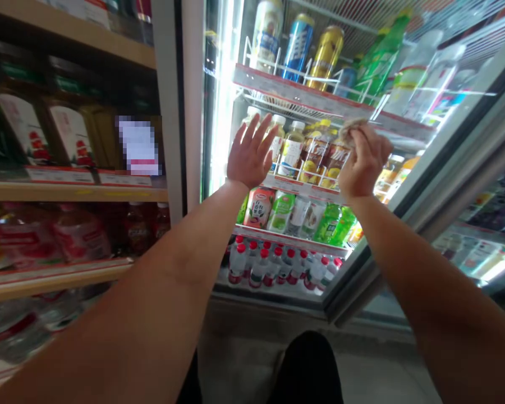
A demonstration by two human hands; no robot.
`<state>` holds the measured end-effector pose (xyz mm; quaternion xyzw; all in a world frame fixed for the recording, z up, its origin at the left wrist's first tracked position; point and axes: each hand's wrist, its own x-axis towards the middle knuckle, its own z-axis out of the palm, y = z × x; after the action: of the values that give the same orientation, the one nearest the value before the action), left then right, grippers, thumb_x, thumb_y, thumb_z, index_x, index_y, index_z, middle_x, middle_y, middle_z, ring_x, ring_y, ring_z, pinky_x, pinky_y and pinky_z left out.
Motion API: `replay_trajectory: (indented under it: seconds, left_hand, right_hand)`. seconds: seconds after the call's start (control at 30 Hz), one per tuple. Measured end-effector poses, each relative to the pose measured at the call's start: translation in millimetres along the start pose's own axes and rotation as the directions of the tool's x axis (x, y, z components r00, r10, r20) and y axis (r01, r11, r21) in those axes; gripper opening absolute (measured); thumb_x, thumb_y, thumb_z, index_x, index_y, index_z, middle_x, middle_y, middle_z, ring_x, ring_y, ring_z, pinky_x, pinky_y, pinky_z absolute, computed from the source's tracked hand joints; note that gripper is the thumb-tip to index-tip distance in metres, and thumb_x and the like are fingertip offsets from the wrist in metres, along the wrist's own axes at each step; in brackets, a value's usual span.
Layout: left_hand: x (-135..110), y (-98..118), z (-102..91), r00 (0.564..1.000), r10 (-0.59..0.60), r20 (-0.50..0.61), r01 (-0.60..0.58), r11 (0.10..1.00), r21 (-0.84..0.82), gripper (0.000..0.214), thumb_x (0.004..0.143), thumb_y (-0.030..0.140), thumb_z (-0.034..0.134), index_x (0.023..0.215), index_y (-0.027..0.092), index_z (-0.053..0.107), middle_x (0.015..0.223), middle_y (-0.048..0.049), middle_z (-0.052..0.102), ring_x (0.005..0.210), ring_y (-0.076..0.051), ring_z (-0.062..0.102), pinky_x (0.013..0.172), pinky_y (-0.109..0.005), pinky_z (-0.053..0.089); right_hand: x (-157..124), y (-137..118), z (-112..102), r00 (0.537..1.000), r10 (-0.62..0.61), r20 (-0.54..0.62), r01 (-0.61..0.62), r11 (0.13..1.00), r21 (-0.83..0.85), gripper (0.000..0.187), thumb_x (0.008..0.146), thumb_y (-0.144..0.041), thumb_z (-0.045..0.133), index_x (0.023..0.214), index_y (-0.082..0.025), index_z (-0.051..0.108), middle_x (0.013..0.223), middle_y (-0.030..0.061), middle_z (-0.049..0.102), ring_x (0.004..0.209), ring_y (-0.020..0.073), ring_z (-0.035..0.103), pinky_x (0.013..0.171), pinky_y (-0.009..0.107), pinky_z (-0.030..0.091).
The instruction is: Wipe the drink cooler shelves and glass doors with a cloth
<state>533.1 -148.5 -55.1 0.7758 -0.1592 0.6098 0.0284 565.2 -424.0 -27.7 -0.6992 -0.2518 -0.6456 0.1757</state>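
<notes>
Head cam, looking into a lit drinks fridge point(269, 298) in what looks like a shop. Left hand point(250, 154) is up with the fingers spread, in front of the middle shelf; can't tell if the palm is actually on anything. Right hand point(366, 163) is pinching a crumpled greyish-brown cloth point(352, 125) between thumb and fingers, held up by the brown drink bottles point(315, 154), just under the top shelf's price strip point(278, 87). Whether the cloth touches glass, no idea from this angle.

Fridge is super bright down its left side. Up top: a blue can point(298, 47), a gold can point(326, 56) and green bottles point(385, 53) behind white wire rails. Below the middle row there's a red carton point(258, 206), then clear bottles with red caps point(263, 269) at the bottom. Thick metal door frame point(440, 216) slants across on the right, with another lit case point(477, 252) past it.

Left of the grey post point(172, 112) are wooden shelves point(71, 193) with big golden bottles point(73, 132) and a pixelated patch. Floor point(235, 359) is dull grey, and a dark-trousered knee point(309, 370) pokes in.
</notes>
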Motion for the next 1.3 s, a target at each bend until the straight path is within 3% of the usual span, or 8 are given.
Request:
replay_trajectory:
  seconds: [0.13,0.23,0.43,0.63,0.8,1.0,1.3]
  left_hand:
    - [-1,1,-1.0,1.0,-0.024,0.001,0.024,0.997,-0.073,0.065,0.095,0.032,0.034,0.158,0.03,0.022,0.165,0.0046,0.024,0.156,-0.019,0.006,0.129,-0.054,0.012]
    - [-1,1,-0.9,1.0,-0.011,-0.02,0.008,0.993,-0.119,0.065,0.096,0.031,0.037,0.159,0.027,0.023,0.165,0.0003,0.026,0.156,-0.022,0.007,0.129,-0.054,0.007]
    - [0,2,-2.9,1.0,-0.024,0.003,0.024,0.989,-0.146,0.059,0.098,0.029,0.035,0.156,0.023,0.032,0.165,-0.0042,0.027,0.156,-0.024,0.01,0.128,-0.052,0.006]
    - [0,2,-3.9,1.0,-0.011,-0.004,0.011,0.999,-0.047,0.058,0.097,0.027,0.036,0.155,0.02,0.036,0.164,-0.0065,0.03,0.155,-0.024,0.014,0.128,-0.048,0.011]
    - [-1,0,-0.1,0.999,0.013,-0.037,-0.013,1.0,-0.018,0.056,0.099,0.028,0.036,0.155,0.022,0.036,0.164,-0.0053,0.031,0.155,-0.023,0.013,0.128,-0.049,0.014]
    - [-2,-2,3.5,0.998,0.021,-0.055,-0.022,0.999,-0.023,0.056,0.1,0.027,0.035,0.155,0.023,0.034,0.164,-0.0051,0.031,0.155,-0.021,0.011,0.128,-0.05,0.014]
    - [-3,-3,7.6,0.996,0.022,-0.091,-0.019,0.999,0.034,0.063,0.1,0.035,0.039,0.157,0.012,0.024,0.164,-0.0108,0.028,0.156,-0.018,0.009,0.128,-0.046,0.017]
  right_hand:
    - [-7,-19,6,0.995,-0.058,0.077,0.058,0.998,0.005,0.047,0.1,-0.022,0.032,0.135,-0.032,0.061,0.138,0.0037,0.06,0.134,0.0288,0.046,0.114,0.055,0.035]
    - [-3,-26,8,0.98,-0.1,0.171,0.101,0.995,0.005,0.046,0.1,-0.023,0.035,0.137,-0.036,0.06,0.137,0.0016,0.061,0.134,0.0282,0.047,0.115,0.055,0.035]
    - [25,-33,20,0.995,-0.084,0.046,0.084,0.996,0.01,0.048,0.102,-0.025,0.028,0.137,-0.028,0.061,0.142,0.0036,0.058,0.135,0.0288,0.046,0.116,0.056,0.036]
    - [24,-52,29,0.976,-0.177,0.127,0.175,0.984,0.023,0.048,0.103,-0.027,0.027,0.133,-0.03,0.064,0.139,-0.0005,0.062,0.133,0.0264,0.049,0.116,0.051,0.039]
    - [27,-61,33,0.981,-0.163,0.107,0.16,0.986,0.04,0.048,0.103,-0.024,0.028,0.133,-0.025,0.065,0.139,0.0025,0.062,0.132,0.0268,0.049,0.117,0.05,0.039]
    - [19,-74,39,0.928,-0.285,0.24,0.277,0.959,0.066,0.05,0.101,-0.022,0.029,0.142,-0.033,0.056,0.141,-0.0009,0.058,0.137,0.0279,0.046,0.119,0.052,0.038]
    - [33,-88,57,0.921,-0.319,0.225,0.294,0.946,0.139,0.053,0.101,-0.023,0.028,0.152,-0.032,0.04,0.149,0.0002,0.052,0.143,0.0292,0.041,0.122,0.058,0.034]
